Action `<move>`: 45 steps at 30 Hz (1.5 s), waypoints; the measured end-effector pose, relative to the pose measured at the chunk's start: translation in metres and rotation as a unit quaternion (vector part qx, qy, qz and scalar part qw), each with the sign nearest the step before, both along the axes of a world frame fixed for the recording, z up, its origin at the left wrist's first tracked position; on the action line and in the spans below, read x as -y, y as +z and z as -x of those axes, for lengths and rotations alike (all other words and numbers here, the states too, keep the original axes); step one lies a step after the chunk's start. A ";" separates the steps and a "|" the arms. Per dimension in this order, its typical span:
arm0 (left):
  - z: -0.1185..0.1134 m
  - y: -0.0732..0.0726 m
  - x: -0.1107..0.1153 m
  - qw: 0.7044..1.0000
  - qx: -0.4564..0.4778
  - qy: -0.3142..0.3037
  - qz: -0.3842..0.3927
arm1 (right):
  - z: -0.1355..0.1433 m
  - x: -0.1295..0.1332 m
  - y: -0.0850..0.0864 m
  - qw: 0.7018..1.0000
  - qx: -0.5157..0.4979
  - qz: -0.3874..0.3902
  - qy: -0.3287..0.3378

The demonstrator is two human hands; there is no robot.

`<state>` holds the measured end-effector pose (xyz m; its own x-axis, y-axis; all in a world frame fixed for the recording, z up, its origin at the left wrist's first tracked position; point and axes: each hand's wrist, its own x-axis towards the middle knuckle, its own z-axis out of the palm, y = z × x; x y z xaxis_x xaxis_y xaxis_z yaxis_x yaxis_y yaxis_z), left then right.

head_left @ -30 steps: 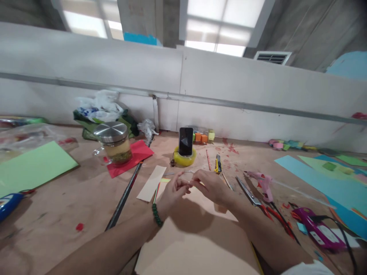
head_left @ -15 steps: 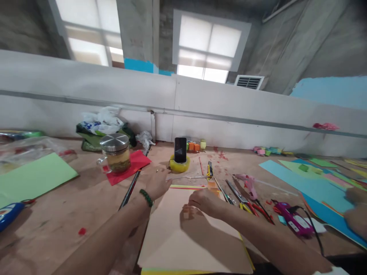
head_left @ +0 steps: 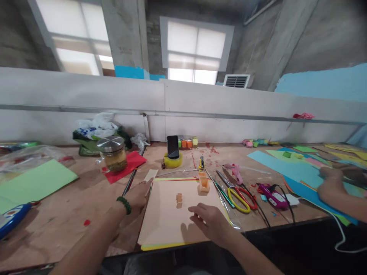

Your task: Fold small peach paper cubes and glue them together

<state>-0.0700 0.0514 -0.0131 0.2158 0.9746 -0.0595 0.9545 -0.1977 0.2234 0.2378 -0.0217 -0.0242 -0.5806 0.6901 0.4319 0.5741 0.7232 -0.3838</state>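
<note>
My left hand (head_left: 140, 196), with a green beaded bracelet at the wrist, is at the left edge of a stack of coloured paper (head_left: 166, 225), peach sheet on top. Its fingers are closed on the lower end of a cream paper strip (head_left: 151, 175). My right hand (head_left: 212, 221) hovers over the stack's right side, fingers bent and apart, holding nothing visible. Several small folded orange paper pieces (head_left: 179, 200) lie mid-sheet, left of its fingertips. An orange paper box shape (head_left: 203, 184) stands at the sheet's far right corner.
Right of the stack lie scissors (head_left: 239, 198), a pink glue gun (head_left: 236, 172) and a purple glue gun (head_left: 273, 196) with a cord. A yellow cutter (head_left: 201, 163), a phone (head_left: 172, 146) on a yellow tape roll (head_left: 172, 161) and a glass mug (head_left: 116, 160) stand beyond. Another person's hand (head_left: 332, 185) is at right.
My left hand has drawn back toward me and left with the paper strip. My right hand has moved nearer and opened, uncovering the small orange pieces. The view has shifted right.
</note>
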 end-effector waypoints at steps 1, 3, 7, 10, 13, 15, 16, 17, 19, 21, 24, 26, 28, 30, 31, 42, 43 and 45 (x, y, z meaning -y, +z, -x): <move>0.001 0.000 0.003 1.000 -0.008 0.009 0.001 | -0.003 0.005 -0.003 1.000 -0.002 0.014 -0.006; 0.003 0.002 0.007 0.999 -0.028 0.030 0.003 | -0.009 0.013 -0.008 0.999 -0.009 0.041 -0.022; 0.005 0.011 0.015 0.998 -0.045 0.038 0.009 | -0.021 0.019 -0.012 0.996 -0.036 0.070 -0.042; 0.003 0.020 0.019 0.998 -0.047 0.018 0.024 | -0.024 0.021 -0.015 0.995 -0.048 0.076 -0.039; -0.004 0.024 0.019 0.997 -0.067 0.025 0.023 | -0.023 0.022 -0.020 0.995 -0.061 0.078 -0.032; -0.011 0.022 0.018 0.995 -0.090 0.039 0.016 | -0.022 0.021 -0.022 0.994 -0.071 0.077 -0.025; -0.015 0.020 0.017 0.994 -0.102 0.045 0.014 | -0.021 0.020 -0.023 0.994 -0.076 0.076 -0.022; -0.018 0.018 0.016 0.992 -0.113 0.052 0.012 | -0.021 0.019 -0.022 0.994 -0.080 0.073 -0.018; -0.021 0.015 0.014 0.989 -0.133 0.070 0.008 | -0.022 0.016 -0.020 0.994 -0.087 0.067 -0.010; -0.021 0.016 0.012 0.985 -0.151 0.089 0.002 | -0.025 0.012 -0.016 0.994 -0.093 0.056 -0.002; -0.021 0.024 0.017 0.978 -0.169 0.117 -0.020 | -0.029 0.007 -0.009 0.993 -0.112 0.030 0.007; -0.025 0.032 0.031 0.973 -0.180 0.125 -0.066 | -0.030 0.007 -0.005 0.990 -0.141 0.006 0.005; -0.037 0.037 0.055 0.960 -0.168 0.078 -0.210 | -0.029 0.009 -0.001 0.986 -0.162 -0.030 -0.008; -0.058 0.038 0.083 0.939 -0.111 -0.047 -0.321 | -0.027 0.012 0.002 0.982 -0.165 -0.083 -0.036; -0.070 0.036 0.096 0.926 -0.071 -0.130 -0.348 | -0.025 0.013 0.004 0.980 -0.158 -0.111 -0.048; -0.139 0.006 0.089 0.943 0.005 -0.269 -0.197 | -0.021 -0.005 -0.019 0.995 -0.081 -0.057 0.016; -0.136 0.004 0.087 0.954 0.015 -0.250 -0.165 | -0.022 -0.005 -0.022 0.996 -0.083 -0.038 0.020; -0.130 0.000 0.086 0.966 0.049 -0.230 -0.109 | -0.024 -0.002 -0.025 0.996 -0.084 -0.006 0.021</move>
